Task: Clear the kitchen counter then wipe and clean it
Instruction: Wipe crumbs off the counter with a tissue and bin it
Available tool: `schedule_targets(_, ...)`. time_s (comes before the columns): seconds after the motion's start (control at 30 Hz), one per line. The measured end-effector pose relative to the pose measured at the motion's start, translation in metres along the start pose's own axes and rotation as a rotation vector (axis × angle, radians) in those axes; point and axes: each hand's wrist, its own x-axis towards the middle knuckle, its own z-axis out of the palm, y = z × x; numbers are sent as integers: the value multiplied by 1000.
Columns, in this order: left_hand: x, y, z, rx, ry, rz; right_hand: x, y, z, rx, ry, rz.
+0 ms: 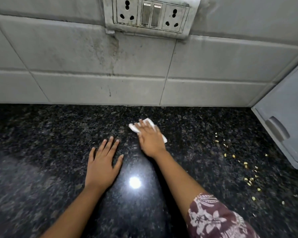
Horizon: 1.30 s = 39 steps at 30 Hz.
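Right hand point(149, 138): palm down, fingers held close together and flat, pressing a white cloth point(147, 129) onto the counter point(41, 152); cloth edges show beyond the fingertips and the hand's right side. Left hand point(102, 162): empty, fingers spread, flat on the counter just beside the right. Counter: black speckled granite, glossy, one bright light reflection. Yellowish crumbs point(246, 164): scattered at right, near a grey appliance point(286, 121). Wall: grey tiles, stained; socket-and-switch plate point(151, 16) above.
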Motion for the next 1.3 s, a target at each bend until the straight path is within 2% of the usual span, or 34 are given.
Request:
schedule_targets(0.07, 0, 0, 0, -5, -7, -1, -2, 28, -7, -1, 56, 103)
schedule_targets(0.2, 0, 1, 0, -4, -13, 2, -24, 74, -27, 23, 200, 522)
schedule_targets(0.23, 0, 1, -1, -5, -16, 3, -27, 72, -28, 62, 262, 540)
schedule_targets(0.3, 0, 1, -1, -7, -11, 3, -22, 49, -27, 139, 296, 320)
schedule_targets(0.37, 0, 1, 0, 0, -5, 2, -8, 14, -15, 180, 108, 10)
schedule_targets(0.43, 1, 2, 0, -3, -2, 4, 13, -17, -1, 106, -48, -189)
schedule_targets(0.57, 2, 1, 0, 5, -3, 8, 61, -47, 10, 5, -115, -331)
schedule_targets(0.67, 1, 0, 0, 5, -9, 11, 84, -46, 8, 19, -122, -325)
schedule_targets(0.93, 0, -1, 0, -20, -22, 6, 76, 34, -22, -27, -28, 17)
schedule_targets(1.1, 0, 0, -1, -21, -46, 7, 28, 107, -37, -114, 92, 433)
schedule_targets(1.3, 0, 1, -2, -33, -36, 23, -45, 136, -47, -136, 203, 724)
